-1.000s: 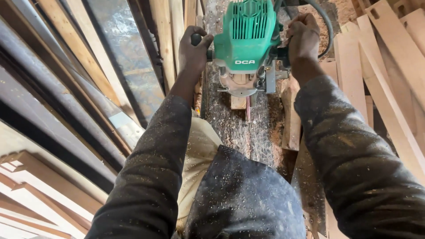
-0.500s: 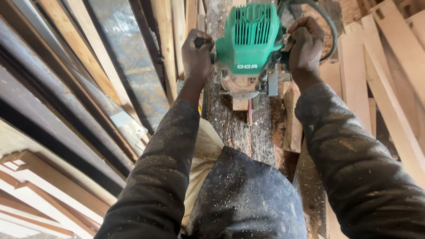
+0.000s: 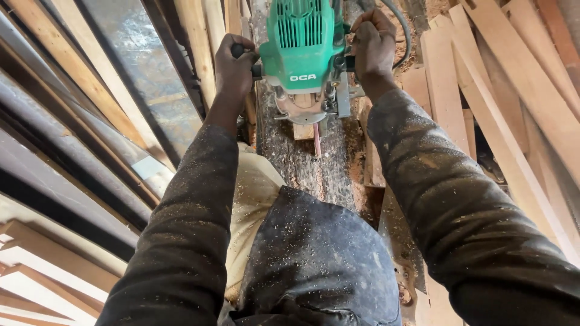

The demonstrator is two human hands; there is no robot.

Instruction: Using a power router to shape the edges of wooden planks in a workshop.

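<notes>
Two grips, left hand (image 3: 234, 66) and right hand (image 3: 373, 45), on one green router (image 3: 302, 51)

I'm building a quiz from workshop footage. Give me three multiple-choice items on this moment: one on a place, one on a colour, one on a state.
1. Where does the power router sit?
A. on the dark plank
B. on the floor
C. on a shelf

2. What colour is the router's housing?
A. yellow
B. green
C. red

3. How are the hands placed?
A. both off the tool
B. one on the tool
C. each gripping a side handle

Answers: 1 A, its base rests on the dark plank ahead of the person. 2 B, the body is green. 3 C, the left hand and right hand each close round a handle.
</notes>
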